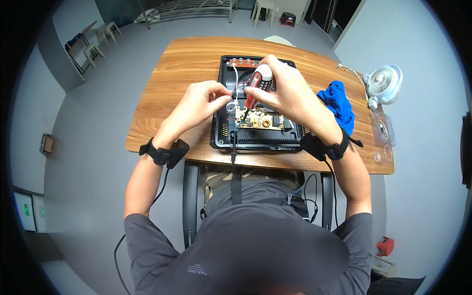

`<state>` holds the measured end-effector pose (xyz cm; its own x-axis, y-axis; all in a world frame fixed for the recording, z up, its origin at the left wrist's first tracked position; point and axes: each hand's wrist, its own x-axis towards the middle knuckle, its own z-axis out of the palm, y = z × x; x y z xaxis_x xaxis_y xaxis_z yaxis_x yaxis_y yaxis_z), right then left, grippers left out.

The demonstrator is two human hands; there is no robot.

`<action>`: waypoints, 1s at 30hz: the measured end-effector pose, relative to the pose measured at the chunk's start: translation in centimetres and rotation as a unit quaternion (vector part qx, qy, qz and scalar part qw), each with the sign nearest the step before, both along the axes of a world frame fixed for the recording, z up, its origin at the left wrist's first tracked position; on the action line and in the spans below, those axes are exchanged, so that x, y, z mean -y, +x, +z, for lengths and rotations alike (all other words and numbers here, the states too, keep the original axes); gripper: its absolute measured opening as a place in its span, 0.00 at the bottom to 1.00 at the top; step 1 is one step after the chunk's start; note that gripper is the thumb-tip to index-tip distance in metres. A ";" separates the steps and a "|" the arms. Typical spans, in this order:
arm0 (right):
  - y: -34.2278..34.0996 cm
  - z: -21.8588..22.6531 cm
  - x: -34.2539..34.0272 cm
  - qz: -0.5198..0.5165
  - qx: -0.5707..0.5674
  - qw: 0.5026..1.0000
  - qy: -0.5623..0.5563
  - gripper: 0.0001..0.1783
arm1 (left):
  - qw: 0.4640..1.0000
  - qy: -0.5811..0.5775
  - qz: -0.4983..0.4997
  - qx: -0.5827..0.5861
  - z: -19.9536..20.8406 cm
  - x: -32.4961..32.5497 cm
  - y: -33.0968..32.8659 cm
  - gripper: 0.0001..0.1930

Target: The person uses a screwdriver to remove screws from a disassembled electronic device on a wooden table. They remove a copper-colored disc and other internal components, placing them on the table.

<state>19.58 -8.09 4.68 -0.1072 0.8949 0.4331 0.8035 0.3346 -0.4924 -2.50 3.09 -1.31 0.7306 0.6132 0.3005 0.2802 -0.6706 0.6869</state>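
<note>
My right hand (290,88) is wrapped round a screwdriver (260,78) with a red, white and black handle. Its dark shaft slants down to the left, with the tip at the left part of a circuit board (265,121). The board sits in an opened black appliance housing (223,140), which lies on the table in front of me. My left hand (201,104) is closed in a pinch over the housing's left edge, beside a white cable (236,78). What its fingertips hold is too small to make out. A narrow orange-red board (241,63) lies along the housing's far edge.
The wooden table (167,73) carries a blue cloth (338,104) right of the housing. Farther right stand a white fan (384,83) and a clear plastic tray (382,129). A black power cord (233,156) hangs over the near edge. Cables trail from both wrist straps.
</note>
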 end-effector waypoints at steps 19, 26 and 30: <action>-2.4 -1.9 -1.1 0.013 0.054 0.998 -0.033 0.24 | 0.994 0.010 -0.088 0.061 -2.6 0.5 0.7 0.14; -3.1 -1.5 -1.0 0.017 0.041 0.998 -0.049 0.22 | 0.992 0.038 -0.090 0.083 -2.7 0.7 0.5 0.13; -3.4 -1.3 -1.1 0.006 0.049 0.997 -0.058 0.22 | 0.991 0.048 -0.090 0.087 -2.4 0.7 0.2 0.11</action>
<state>16.18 -7.03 3.42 -0.1542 0.9366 0.3146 0.8458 0.2897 -0.4480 -2.26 2.36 -3.75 0.7578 0.4399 0.4819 0.0326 -0.7631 0.6454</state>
